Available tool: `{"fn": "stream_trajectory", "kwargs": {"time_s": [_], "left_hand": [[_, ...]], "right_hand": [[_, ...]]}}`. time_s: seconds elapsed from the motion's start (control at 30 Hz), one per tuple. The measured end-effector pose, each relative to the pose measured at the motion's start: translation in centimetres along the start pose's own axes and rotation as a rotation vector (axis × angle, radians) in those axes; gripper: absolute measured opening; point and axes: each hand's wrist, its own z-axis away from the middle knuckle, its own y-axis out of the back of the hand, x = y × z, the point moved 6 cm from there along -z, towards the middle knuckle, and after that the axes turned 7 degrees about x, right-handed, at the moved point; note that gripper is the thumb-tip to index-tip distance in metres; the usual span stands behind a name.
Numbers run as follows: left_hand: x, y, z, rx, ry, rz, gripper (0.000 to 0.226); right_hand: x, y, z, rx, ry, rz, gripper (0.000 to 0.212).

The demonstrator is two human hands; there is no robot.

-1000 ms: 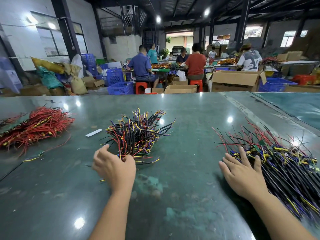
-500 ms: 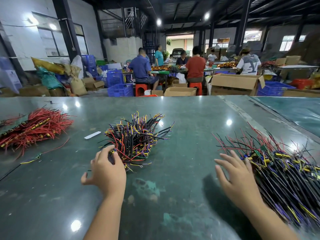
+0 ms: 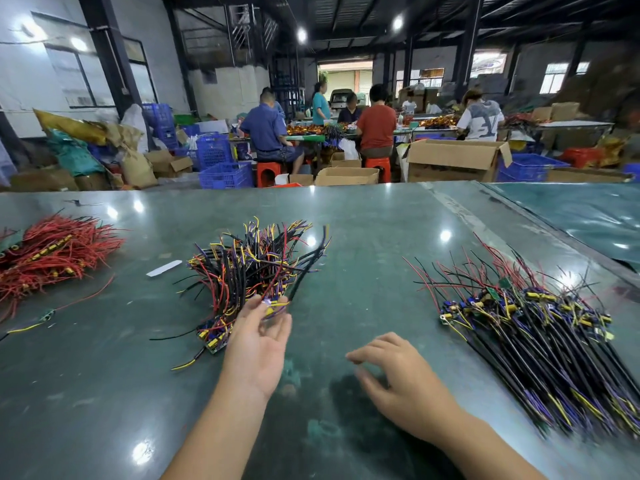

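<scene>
Left hand [image 3: 258,348] pinches a wire harness [image 3: 276,307] at fingertips (pile [image 3: 249,265] just beyond).

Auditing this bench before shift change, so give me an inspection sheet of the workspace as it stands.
Surface: green table, glossy, scuffed near the hands.
Job's things: mixed wire pile at centre; aligned wire pile at right.
Clutter: red wire pile at left; white slip.
Grips: left hand pinches a wire harness at the mixed pile's near edge; right hand hovers open, holding nothing.
Cables: loose red wire beside the red pile.
Surroundings: seated workers, cardboard boxes, blue crates.
</scene>
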Motion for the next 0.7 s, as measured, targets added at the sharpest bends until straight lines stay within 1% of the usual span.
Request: {"fn": "stream_trajectory", "kwargs": {"time_s": [0.07, 0.1, 0.17, 0.2, 0.23, 0.27, 0.3, 0.37, 0.4, 0.5, 0.57, 0.67, 0.7], "left_hand": [[-1.6, -0.6, 0.9, -0.070, 0.020, -0.149, 0.025], [-2.3, -0.8, 1.4, -0.101, 0.007, -0.232, 0.022], [-3.7, -1.1, 2.1, -0.145, -0.022, -0.364, 0.021], [-4.3, -1.2, 2.3, -0.160, -0.031, -0.404, 0.022], [-4.7, -1.2, 2.4, -0.178, -0.039, -0.432, 0.023], [-5.0, -1.3, 2.5, -0.202, -0.052, -0.468, 0.024], [-5.3, -1.4, 2.6, -0.233, -0.077, -0.522, 0.023], [-5.4, -1.7, 2.9, -0.311, -0.153, -0.663, 0.023], [-5.4, -1.9, 3.0, -0.348, -0.193, -0.728, 0.023], [-5.4, -1.9, 3.1, -0.389, -0.288, -0.859, 0.025], [-5.3, -1.8, 3.0, -0.375, -0.304, -0.858, 0.025], [-5.4, -1.8, 3.0, -0.371, -0.267, -0.759, 0.022], [-5.5, -1.9, 3.1, -0.381, -0.238, -0.712, 0.020]], "right_hand": [[0.1, -0.3, -0.1, 0.016, -0.107, -0.072, 0.030], [0.2, -0.4, -0.1, 0.052, -0.198, -0.165, 0.033], [0.7, -0.7, -0.2, 0.129, -0.461, -0.438, 0.038], [1.0, -0.9, -0.1, 0.168, -0.594, -0.588, 0.035], [1.5, -1.2, 0.0, 0.211, -0.702, -0.703, 0.027], [1.8, -1.1, 0.2, 0.245, -0.779, -0.774, 0.021], [2.1, -1.0, 0.3, 0.263, -0.821, -0.819, 0.022], [2.5, -0.9, 0.4, 0.272, -0.844, -0.880, 0.028], [2.5, -0.9, 0.5, 0.281, -0.844, -0.903, 0.027], [3.0, -0.9, 0.6, 0.318, -0.838, -0.907, 0.011], [3.1, -0.9, 0.6, 0.299, -0.812, -0.899, 0.012], [2.3, -1.1, 0.3, 0.238, -0.759, -1.008, 0.014], [2.1, -1.2, 0.1, 0.226, -0.744, -1.040, 0.018]]}}
